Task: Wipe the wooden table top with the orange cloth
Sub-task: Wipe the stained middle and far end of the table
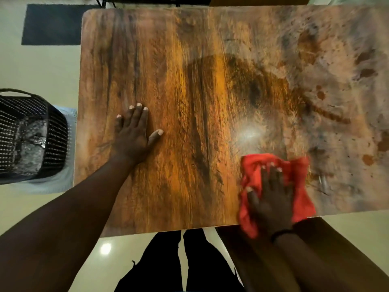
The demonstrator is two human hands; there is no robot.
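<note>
Both forearms reach in from the bottom of the view, with dark trousers (189, 266) between them over a pale glossy floor (42, 66). At about five o'clock, the right hand (271, 199) lies palm down on the cloth (299, 190), fingers spread wide and pressing it flat rather than gripping it. A dark band (281, 233) circles that wrist. Bunched and red-orange, the cloth sits at the table's near edge, its lower corner hanging just past the rim; its outline and the hand are blurred.

At about nine o'clock from the middle of the table (168, 60), the left hand (134, 133) rests open and flat on bare wood, thumb splayed toward three o'clock, holding nothing.

Toward nine o'clock the wood looks dark, glossy and amber. From twelve round to four o'clock it is dull and greyish with brown spots and streaks. A bright glare spot (249, 133) sits just beyond the cloth, at its twelve o'clock.

Off the table at nine o'clock stands a black basket (52, 131) of open weave with something grey inside, set on a pale cloth-like mat. At eleven o'clock a dark rug (52, 24) lies on the floor.
</note>
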